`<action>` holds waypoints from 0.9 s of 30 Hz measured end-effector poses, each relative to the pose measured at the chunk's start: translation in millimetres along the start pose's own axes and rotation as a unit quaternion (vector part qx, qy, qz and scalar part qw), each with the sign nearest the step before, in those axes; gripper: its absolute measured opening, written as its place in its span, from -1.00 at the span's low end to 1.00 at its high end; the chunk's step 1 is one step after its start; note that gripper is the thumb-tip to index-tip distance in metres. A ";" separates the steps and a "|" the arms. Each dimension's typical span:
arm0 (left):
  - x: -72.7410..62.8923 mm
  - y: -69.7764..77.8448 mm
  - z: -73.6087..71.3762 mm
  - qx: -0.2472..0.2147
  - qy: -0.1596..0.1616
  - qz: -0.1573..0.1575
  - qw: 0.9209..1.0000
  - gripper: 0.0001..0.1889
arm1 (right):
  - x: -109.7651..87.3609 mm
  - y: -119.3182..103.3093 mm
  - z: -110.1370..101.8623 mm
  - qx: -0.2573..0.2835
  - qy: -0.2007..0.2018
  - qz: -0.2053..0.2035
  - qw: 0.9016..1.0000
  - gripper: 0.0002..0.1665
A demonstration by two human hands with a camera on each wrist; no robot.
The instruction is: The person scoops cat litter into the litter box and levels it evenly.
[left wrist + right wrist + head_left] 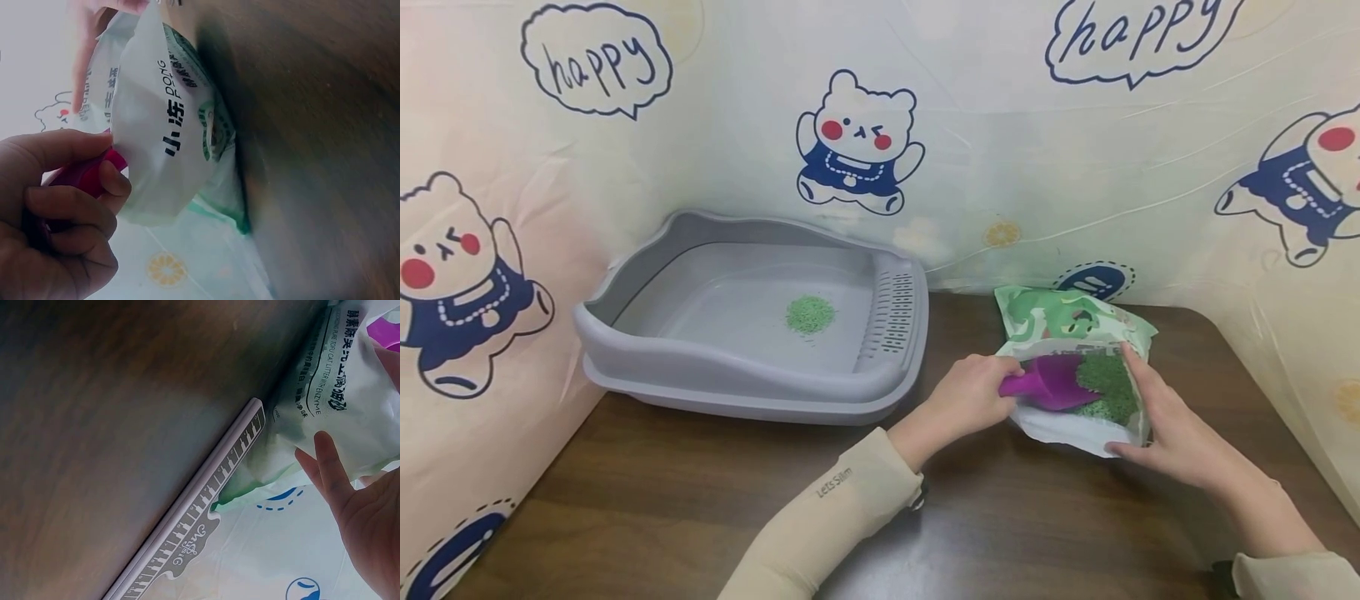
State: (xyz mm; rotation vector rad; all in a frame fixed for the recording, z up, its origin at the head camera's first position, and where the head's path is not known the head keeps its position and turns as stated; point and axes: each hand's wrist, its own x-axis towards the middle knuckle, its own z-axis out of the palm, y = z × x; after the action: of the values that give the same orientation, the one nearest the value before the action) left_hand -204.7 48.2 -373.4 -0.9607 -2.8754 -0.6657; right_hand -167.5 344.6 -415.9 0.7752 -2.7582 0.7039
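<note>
Over a brown tabletop, left hand grips purple scoop, straight-fingered right hand touching the bag between them.

Brown wood-grain table — grey tray on the left, open green-and-white bag on the right — near each other, not touching.
</note>
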 end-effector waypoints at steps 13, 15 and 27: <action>7.1 1.5 9.1 0.004 0.017 0.019 1.000 -0.74 | 1.0 -1.4 -1.0 0.009 -0.009 0.006 1.000 0.62; 7.0 1.3 9.2 0.003 0.018 0.020 1.000 -0.74 | 1.1 -1.7 -1.1 0.008 -0.009 0.005 1.000 0.62; 7.8 -0.4 11.3 -0.008 0.012 0.021 1.000 -0.72 | -0.2 -2.3 -0.3 0.011 -0.010 0.008 1.000 0.61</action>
State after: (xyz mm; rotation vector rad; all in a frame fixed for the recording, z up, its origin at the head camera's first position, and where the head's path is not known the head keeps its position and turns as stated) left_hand -210.1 57.0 -382.5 -1.0047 -2.8258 -0.6938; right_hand -166.1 343.1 -414.7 0.7691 -2.7826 0.7359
